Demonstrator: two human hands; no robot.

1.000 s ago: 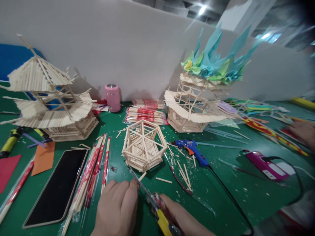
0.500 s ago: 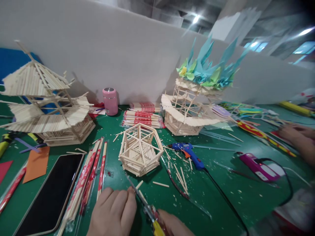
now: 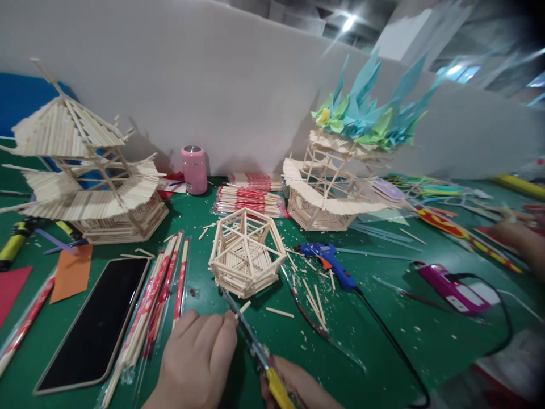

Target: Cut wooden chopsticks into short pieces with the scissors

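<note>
My left hand [image 3: 198, 355] is closed, with the fingers curled under. A short wooden stick [image 3: 244, 308] juts from its fingertips across a thin blade, and the rest of the stick is hidden. My right hand [image 3: 293, 380] grips what looks like a utility knife [image 3: 251, 335] with a yellow handle; its long grey blade points up and left beside my left fingers. Just beyond the blade tip sits a small polygonal stick frame [image 3: 247, 261] with spokes across its top.
Wrapped chopsticks [image 3: 147, 307] and a phone [image 3: 96, 324] lie left. A blue glue gun [image 3: 330, 264] with a cord rests right among stick scraps. Behind stand two stick pavilions [image 3: 96, 201] and a pink flask [image 3: 195, 170]. Another person's hand [image 3: 517, 236] shows at far right.
The view has shifted slightly, so the table things sit a little further right. Both hands keep their grip, the blade still beside my left fingers. The other person's hand has moved.
</note>
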